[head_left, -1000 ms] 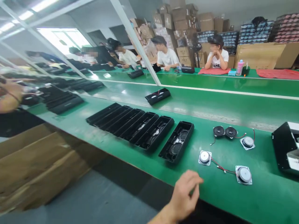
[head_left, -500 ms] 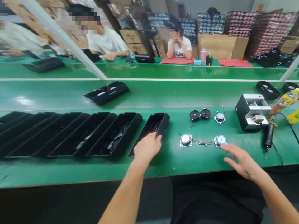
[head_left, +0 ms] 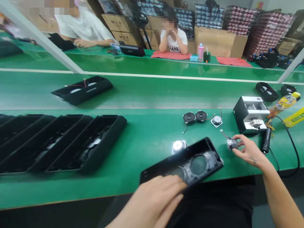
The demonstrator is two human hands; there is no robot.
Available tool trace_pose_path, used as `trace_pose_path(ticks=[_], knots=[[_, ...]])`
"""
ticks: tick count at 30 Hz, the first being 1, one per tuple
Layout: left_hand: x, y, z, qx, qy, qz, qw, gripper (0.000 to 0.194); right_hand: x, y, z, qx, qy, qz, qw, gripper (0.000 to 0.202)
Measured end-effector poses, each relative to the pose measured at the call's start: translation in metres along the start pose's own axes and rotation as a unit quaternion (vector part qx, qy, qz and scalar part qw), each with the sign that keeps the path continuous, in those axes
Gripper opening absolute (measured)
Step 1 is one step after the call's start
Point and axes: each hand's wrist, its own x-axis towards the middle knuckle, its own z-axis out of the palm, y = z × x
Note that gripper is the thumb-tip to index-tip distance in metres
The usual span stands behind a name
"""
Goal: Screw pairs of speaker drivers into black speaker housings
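My left hand (head_left: 161, 193) grips the near long side of a black housing (head_left: 152, 167), tilted at the table's front edge with its round grille openings showing. Between the fingers of my right hand (head_left: 244, 148) is a small speaker (head_left: 232, 143), lifted, its wire trailing up and left. Partly behind the housing lies a silver-backed speaker (head_left: 178, 146). Farther back are two black-coned speakers, one at the left (head_left: 189, 117) and one beside it (head_left: 201, 116), and another silver-backed speaker (head_left: 217, 120) to their right.
Several black housings (head_left: 104, 139) stand in a row at left. Another housing (head_left: 92, 90) with speakers lies on the green belt. At right are a metal machine (head_left: 251, 115), a black-handled tool (head_left: 266, 141) and bottles (head_left: 286, 103). People sit across the table.
My left hand has pulled the nearest housing away from the row, rightward and toward me. My right hand has picked up a silver-backed speaker. The housing on the belt appears farther left.
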Motion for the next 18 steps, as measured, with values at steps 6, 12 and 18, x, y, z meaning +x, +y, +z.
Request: trace_pose_path(ticks=[6,12,18], knots=[[0.074,0.032,0.066,0.030,-0.222,0.082,0.971,0.006,-0.034,0.019,-0.052,0.175,0.218,0.016,0.960,0.047],[0.118,0.027,0.108,0.017,-0.237,0.086,0.967,0.014,-0.021,0.003,-0.031,0.348,0.293,0.008,0.891,0.045],[0.088,-0.002,0.069,-0.039,-0.127,0.050,0.990,0.036,-0.012,-0.005,0.004,0.260,0.315,-0.025,0.912,0.046]])
